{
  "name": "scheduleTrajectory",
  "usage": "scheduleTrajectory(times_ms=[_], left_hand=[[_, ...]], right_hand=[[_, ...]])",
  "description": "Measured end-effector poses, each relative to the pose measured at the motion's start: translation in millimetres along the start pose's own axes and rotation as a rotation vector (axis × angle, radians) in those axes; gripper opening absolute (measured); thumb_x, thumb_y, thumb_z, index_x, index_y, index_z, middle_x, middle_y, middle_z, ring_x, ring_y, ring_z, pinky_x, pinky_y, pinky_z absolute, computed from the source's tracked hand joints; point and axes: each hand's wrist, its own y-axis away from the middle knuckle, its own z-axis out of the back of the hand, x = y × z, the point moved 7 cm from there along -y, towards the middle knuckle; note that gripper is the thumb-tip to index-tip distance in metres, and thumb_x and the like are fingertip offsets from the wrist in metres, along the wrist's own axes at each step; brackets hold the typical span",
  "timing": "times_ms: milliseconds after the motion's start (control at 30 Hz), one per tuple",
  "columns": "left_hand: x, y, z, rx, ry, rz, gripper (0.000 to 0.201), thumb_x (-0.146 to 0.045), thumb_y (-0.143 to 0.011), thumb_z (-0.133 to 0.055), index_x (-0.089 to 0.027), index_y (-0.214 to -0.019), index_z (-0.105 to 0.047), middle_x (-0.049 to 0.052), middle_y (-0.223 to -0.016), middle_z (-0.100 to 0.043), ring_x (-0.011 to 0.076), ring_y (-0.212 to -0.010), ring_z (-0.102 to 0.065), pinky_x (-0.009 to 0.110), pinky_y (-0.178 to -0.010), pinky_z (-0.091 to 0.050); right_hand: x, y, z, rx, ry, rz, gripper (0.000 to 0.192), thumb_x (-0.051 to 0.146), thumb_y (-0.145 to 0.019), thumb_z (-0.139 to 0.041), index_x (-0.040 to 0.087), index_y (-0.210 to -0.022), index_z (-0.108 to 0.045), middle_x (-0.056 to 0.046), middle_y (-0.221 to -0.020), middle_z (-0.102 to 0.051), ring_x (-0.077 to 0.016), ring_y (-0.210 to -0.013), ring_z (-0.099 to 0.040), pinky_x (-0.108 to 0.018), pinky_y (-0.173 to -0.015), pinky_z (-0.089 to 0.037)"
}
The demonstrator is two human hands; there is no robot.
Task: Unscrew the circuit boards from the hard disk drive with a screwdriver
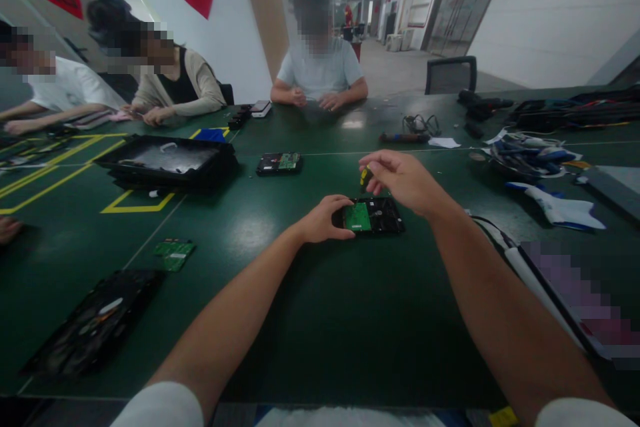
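Observation:
A black hard drive (383,217) with a green circuit board on top lies on the dark green table (320,320) in front of me. My left hand (327,218) grips its left end and holds it flat. My right hand (400,180) hovers just above the drive's far edge, closed around a small screwdriver with a yellow and black handle (365,177) that points down at the drive.
A second hard drive (279,163) lies farther back. A stack of black trays (167,163) stands at left, loose green circuit boards (173,253) and another black tray (95,323) at near left. Cables and tools (535,150) clutter the right. Three people sit across the table.

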Motion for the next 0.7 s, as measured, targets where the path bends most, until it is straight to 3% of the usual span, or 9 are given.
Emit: scheduleTrajectory(times_ms=[167, 300, 567, 700], left_hand=[[-1.4, 0.4, 0.9, 0.004, 0.006, 0.015, 0.085, -0.054, -0.071, -0.086, -0.026, -0.145, -0.055, 0.012, -0.153, -0.047, 0.0351, -0.146, -0.04, 0.054, -0.124, -0.033], [-1.9, 0.1, 0.7, 0.008, -0.003, 0.013, 0.086, -0.054, -0.071, -0.086, -0.025, -0.145, -0.055, 0.012, -0.154, -0.046, 0.0347, -0.147, -0.039, 0.053, -0.124, -0.033], [-1.9, -0.8, -0.1, -0.007, -0.023, -0.018, 0.087, -0.055, -0.071, -0.086, -0.022, -0.145, -0.055, 0.015, -0.151, -0.048, 0.0338, -0.145, -0.042, 0.051, -0.124, -0.033], [-0.9, -0.5, 0.0, -0.002, -0.019, -0.01, 0.087, -0.056, -0.071, -0.086, -0.023, -0.145, -0.054, 0.014, -0.152, -0.048, 0.0335, -0.145, -0.041, 0.051, -0.124, -0.033]], right_hand=[[-3.7, -1.0, 9.0, -0.118, 0.126, 0.028, 0.02, 0.04, -0.091, -0.069, 0.021, -0.096, -0.072, -0.005, -0.083, -0.074, -0.0176, -0.071, -0.066, -0.03, -0.063, -0.052], [-6.7, -1.4, 14.1, -0.205, 0.196, 0.004, 0.016, 0.037, -0.089, -0.07, 0.02, -0.09, -0.07, -0.004, -0.08, -0.073, -0.0154, -0.062, -0.064, -0.029, -0.059, -0.049], [-0.7, -0.6, 1.7, -0.051, 0.024, 0.038, 0.026, 0.041, -0.097, -0.06, 0.019, -0.106, -0.072, -0.002, -0.069, -0.068, -0.0144, -0.059, -0.061, -0.028, -0.057, -0.049], [-2.8, -0.7, 4.6, -0.08, 0.073, 0.053, 0.023, 0.042, -0.093, -0.066, 0.021, -0.101, -0.073, -0.003, -0.079, -0.072, -0.0154, -0.066, -0.063, -0.028, -0.061, -0.05]])
